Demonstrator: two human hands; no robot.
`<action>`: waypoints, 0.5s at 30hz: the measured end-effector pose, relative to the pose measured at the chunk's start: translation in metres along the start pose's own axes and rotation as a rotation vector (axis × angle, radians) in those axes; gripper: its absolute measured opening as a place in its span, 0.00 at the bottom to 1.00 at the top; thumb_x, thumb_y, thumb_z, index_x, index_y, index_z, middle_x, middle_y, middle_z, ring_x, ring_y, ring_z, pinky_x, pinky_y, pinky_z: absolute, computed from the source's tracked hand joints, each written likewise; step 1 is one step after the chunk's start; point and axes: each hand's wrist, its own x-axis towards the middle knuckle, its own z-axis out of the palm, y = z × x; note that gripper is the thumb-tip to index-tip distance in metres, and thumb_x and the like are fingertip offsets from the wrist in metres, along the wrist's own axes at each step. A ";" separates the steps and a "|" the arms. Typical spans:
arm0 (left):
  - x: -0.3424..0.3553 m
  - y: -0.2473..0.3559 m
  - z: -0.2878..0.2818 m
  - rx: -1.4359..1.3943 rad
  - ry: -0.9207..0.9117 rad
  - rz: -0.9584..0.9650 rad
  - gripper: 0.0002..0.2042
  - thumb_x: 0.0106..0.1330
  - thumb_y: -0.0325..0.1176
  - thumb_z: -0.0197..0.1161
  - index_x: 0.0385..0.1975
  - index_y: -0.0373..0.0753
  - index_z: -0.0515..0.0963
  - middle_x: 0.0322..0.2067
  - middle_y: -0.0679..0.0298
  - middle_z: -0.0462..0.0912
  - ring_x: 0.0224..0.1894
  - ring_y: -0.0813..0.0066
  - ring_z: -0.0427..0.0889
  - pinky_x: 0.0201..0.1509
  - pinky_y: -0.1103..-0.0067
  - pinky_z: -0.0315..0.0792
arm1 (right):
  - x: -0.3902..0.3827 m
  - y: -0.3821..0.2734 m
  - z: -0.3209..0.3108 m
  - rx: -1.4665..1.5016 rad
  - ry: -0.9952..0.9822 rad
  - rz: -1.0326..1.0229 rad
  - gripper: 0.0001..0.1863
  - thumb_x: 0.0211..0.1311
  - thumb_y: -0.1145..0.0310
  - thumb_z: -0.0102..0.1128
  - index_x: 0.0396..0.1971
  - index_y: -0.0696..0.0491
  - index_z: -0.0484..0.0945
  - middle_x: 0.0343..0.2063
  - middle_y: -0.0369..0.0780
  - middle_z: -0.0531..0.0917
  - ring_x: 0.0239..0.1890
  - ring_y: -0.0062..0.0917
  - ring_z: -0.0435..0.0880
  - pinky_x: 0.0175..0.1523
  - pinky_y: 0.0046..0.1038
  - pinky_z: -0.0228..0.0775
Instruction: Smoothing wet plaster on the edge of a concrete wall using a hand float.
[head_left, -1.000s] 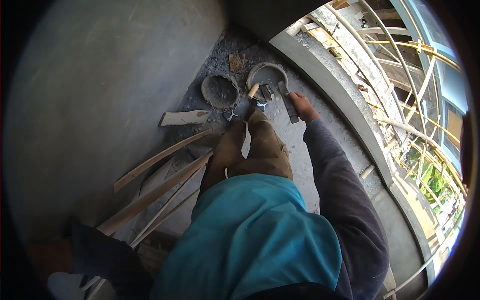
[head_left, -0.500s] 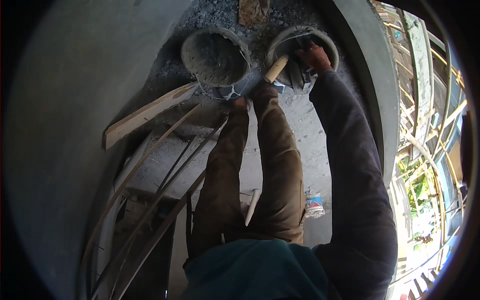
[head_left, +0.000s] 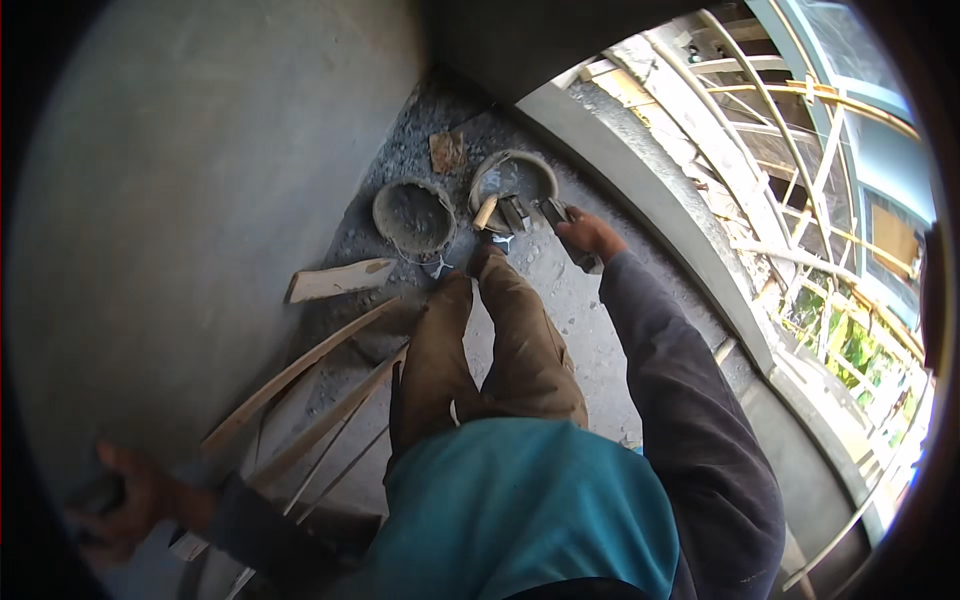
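Note:
My right hand (head_left: pixel 592 236) is closed on a long, flat dark-grey tool (head_left: pixel 570 245), seen nearly edge-on; it looks like a plastering float. It is just right of a bucket (head_left: pixel 556 180) whose inside is coated grey. A pale wooden handle (head_left: pixel 485 212) and a dark block-like piece (head_left: pixel 515 213) rest at that bucket's near rim. At the lower left, my left hand (head_left: pixel 140 505) is bent round a dark object (head_left: pixel 98 497), blurred and too dim to name, close to the grey wall (head_left: pixel 190 250).
A second bucket (head_left: pixel 415 218) of grey mortar stands left of the first. A pale board (head_left: pixel 340 280) and several long wooden strips (head_left: pixel 300 375) lie along the left. A low concrete ledge (head_left: pixel 640 180) runs on the right, with poles and scaffolding (head_left: pixel 800 230) beyond. Rubble (head_left: pixel 390 165) covers the far floor.
My right hand has come out of the right bucket with the flat grey tool. My left hand has come into view at lower left. The view has turned and risen.

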 end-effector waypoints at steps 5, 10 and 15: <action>0.007 0.037 0.003 -0.265 0.087 -0.193 0.32 0.61 0.65 0.64 0.53 0.43 0.79 0.62 0.53 0.73 0.69 0.48 0.65 0.69 0.53 0.57 | -0.166 0.088 -0.017 0.156 0.446 0.004 0.44 0.55 0.48 0.64 0.70 0.52 0.63 0.54 0.57 0.80 0.58 0.49 0.79 0.62 0.40 0.70; 0.061 0.013 -0.015 -0.422 0.214 -0.419 0.28 0.64 0.62 0.63 0.51 0.43 0.80 0.57 0.58 0.78 0.63 0.54 0.70 0.66 0.60 0.61 | -0.257 0.172 0.023 0.417 0.965 0.009 0.48 0.53 0.53 0.70 0.71 0.56 0.59 0.52 0.61 0.79 0.55 0.54 0.79 0.60 0.43 0.70; 0.153 -0.076 -0.001 -0.171 0.533 -0.483 0.28 0.63 0.63 0.63 0.46 0.42 0.82 0.51 0.60 0.79 0.56 0.57 0.74 0.64 0.59 0.58 | -0.334 0.268 0.115 -0.016 0.241 0.667 0.36 0.50 0.53 0.70 0.60 0.49 0.74 0.53 0.53 0.80 0.57 0.46 0.81 0.62 0.40 0.74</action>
